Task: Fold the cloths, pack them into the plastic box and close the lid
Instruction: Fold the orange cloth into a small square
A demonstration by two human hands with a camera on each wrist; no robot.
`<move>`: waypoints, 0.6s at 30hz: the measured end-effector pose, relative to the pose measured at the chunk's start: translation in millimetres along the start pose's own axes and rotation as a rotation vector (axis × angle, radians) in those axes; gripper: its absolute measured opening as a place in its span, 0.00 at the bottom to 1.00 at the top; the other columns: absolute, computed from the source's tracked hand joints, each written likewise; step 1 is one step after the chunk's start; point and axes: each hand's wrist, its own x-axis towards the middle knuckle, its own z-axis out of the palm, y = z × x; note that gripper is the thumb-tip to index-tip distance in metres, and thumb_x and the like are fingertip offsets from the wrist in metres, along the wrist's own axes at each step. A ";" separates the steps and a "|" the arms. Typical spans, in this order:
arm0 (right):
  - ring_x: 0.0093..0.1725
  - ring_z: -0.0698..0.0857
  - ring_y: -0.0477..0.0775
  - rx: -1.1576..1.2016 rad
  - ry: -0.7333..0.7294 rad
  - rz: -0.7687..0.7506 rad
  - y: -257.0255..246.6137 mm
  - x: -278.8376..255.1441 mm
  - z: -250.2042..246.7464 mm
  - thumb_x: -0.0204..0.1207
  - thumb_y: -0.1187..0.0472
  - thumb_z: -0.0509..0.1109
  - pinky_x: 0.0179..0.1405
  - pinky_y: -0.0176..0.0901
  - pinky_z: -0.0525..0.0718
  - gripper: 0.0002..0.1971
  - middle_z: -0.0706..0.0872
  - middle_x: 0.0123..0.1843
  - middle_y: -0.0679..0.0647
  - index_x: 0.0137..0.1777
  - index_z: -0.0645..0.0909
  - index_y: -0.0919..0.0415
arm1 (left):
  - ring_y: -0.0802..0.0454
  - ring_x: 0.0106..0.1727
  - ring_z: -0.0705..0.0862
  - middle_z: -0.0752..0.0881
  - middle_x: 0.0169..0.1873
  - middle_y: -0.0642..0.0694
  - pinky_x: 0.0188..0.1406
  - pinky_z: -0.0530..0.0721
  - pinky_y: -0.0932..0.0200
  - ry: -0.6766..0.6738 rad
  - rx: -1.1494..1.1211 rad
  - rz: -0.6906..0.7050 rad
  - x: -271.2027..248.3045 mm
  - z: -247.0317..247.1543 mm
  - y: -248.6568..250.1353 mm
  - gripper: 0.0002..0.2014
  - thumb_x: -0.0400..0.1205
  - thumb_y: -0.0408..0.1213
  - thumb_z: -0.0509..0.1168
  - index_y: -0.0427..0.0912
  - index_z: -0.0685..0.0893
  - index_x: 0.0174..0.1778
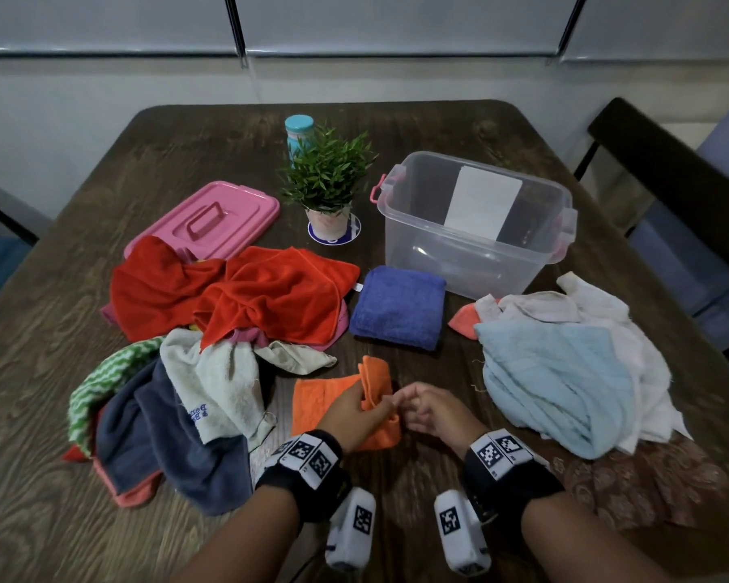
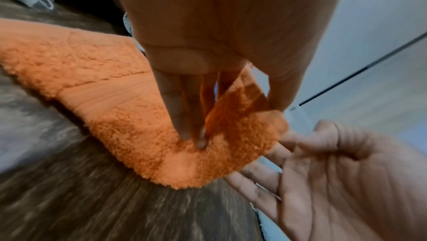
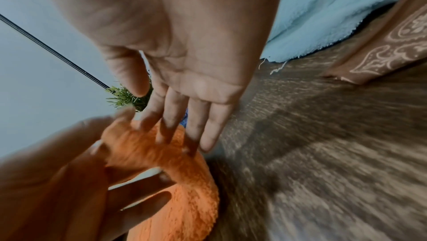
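A left hand (image 1: 356, 408) pinches a raised fold of the orange cloth (image 1: 312, 399) on the table (image 1: 396, 490), while the right hand (image 1: 432, 408), fingers straight and holding nothing, touches the cloth's edge. Beyond the hands lie a folded blue cloth (image 1: 397, 307) and the box (image 1: 476, 223), still without cloths; the pink lid (image 1: 205, 218) sits off to the left. With only one hand gripping, the fold could slip and spring open.

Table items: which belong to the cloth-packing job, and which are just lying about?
Job:
- orange cloth, pinched by left hand
- folded blue cloth
- red cloths
- light blue cloth
- clear plastic box
- pink lid

Lying about:
- potted plant
- teal bottle
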 end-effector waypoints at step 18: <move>0.85 0.43 0.48 -1.368 -0.048 -0.421 16.7 9.0 33.5 0.80 0.48 0.49 0.84 0.48 0.50 0.35 0.37 0.87 0.48 0.86 0.48 0.57 | 0.47 0.70 0.73 0.68 0.73 0.41 0.71 0.70 0.59 0.201 -0.053 -0.115 -24.6 -54.4 -24.8 0.42 0.75 0.13 0.57 0.42 0.50 0.84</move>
